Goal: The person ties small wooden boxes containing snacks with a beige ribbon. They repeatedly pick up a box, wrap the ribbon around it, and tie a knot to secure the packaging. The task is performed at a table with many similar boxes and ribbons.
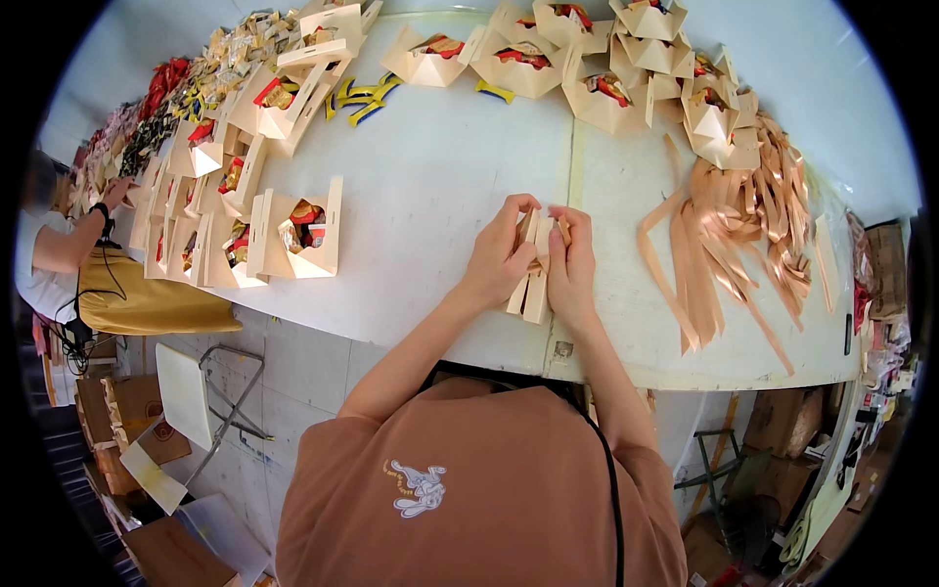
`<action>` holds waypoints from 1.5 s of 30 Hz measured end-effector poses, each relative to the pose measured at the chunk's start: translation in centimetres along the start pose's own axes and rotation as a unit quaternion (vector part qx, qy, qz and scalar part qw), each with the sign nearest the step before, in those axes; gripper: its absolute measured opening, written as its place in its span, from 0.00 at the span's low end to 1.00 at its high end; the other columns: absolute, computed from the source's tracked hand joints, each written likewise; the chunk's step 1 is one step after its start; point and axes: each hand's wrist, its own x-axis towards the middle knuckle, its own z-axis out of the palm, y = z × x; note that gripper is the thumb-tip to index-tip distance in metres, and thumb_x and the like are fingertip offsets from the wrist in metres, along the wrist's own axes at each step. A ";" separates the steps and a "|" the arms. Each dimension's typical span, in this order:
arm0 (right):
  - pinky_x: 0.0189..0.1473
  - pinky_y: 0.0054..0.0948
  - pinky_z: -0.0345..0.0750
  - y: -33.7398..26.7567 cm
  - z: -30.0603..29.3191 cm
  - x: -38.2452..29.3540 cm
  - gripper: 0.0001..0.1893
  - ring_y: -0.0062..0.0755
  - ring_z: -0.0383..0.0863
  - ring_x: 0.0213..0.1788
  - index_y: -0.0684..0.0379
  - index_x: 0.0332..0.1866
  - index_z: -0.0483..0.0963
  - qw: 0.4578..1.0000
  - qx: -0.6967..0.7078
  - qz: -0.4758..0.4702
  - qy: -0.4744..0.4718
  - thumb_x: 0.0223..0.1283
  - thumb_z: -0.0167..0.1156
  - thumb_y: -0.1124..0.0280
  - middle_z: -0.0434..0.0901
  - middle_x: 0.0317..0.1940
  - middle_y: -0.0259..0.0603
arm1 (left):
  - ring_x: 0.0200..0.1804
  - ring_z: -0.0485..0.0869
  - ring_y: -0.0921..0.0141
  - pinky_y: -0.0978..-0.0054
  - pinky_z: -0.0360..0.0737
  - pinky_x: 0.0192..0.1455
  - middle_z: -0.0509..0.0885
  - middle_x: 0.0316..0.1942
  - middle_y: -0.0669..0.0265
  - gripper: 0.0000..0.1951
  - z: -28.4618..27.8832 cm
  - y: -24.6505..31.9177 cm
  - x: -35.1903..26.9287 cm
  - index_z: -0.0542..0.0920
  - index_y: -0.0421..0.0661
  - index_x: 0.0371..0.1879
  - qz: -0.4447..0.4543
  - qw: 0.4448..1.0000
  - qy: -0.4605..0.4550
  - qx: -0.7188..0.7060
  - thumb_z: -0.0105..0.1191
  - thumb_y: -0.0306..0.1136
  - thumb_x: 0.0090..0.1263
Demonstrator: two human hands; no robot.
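Observation:
Between my two hands is a cream cardboard gift box [538, 293], its top edges pinched close together above the white table. My left hand [500, 253] grips its left side, the thumb pressed on the front. On the right side, my right hand [572, 260] holds the upper edge with bent fingers. The fingers hide much of the box, and its inside cannot be seen. To the right of my hands lies a heap of shiny rose-gold ribbon strips [704, 257]. Open cream boxes filled with red and gold wrapped sweets stand to the left, the nearest being one box [304, 235].
More filled boxes [521, 62] line the far side. Blue-and-yellow wrapped bars [367, 95] lie on the white table [440, 161]. Heaps of wrapped sweets [242, 48] cover the far left. A co-worker [66, 249] sits at the left end. A folding chair [187, 396] stands on the floor.

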 end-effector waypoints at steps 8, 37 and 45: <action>0.46 0.42 0.79 -1.2 1.0 -0.6 0.12 0.49 0.80 0.48 0.60 0.56 0.74 0.990 -0.125 -0.007 0.064 0.72 0.49 0.75 0.68 0.56 0.50 | 0.38 0.81 0.60 0.64 0.79 0.46 0.72 0.60 0.52 0.25 -0.1 0.7 -0.5 0.67 0.44 0.66 0.025 0.995 0.000 0.100 0.49 0.29 0.67; 0.30 0.42 0.77 1.0 -2.1 -0.8 0.12 0.43 0.81 0.24 0.61 0.54 0.71 0.930 -0.367 -0.020 -0.011 0.71 0.57 0.68 0.80 0.23 0.42 | 0.21 0.57 0.82 0.80 0.57 0.24 0.77 0.32 0.76 0.16 -4.7 0.5 -3.3 0.86 0.47 0.52 0.053 0.989 -0.067 0.124 0.66 0.28 0.64; 0.36 0.38 0.77 -0.3 -0.3 -5.0 0.24 0.46 0.80 0.35 0.60 0.71 0.67 0.987 -0.157 -0.024 0.016 0.72 0.54 0.70 0.79 0.37 0.48 | 0.29 0.75 0.67 0.69 0.75 0.35 0.76 0.64 0.57 0.03 -1.2 0.4 -5.2 0.79 0.40 0.39 0.072 0.995 0.013 0.070 0.54 0.26 0.72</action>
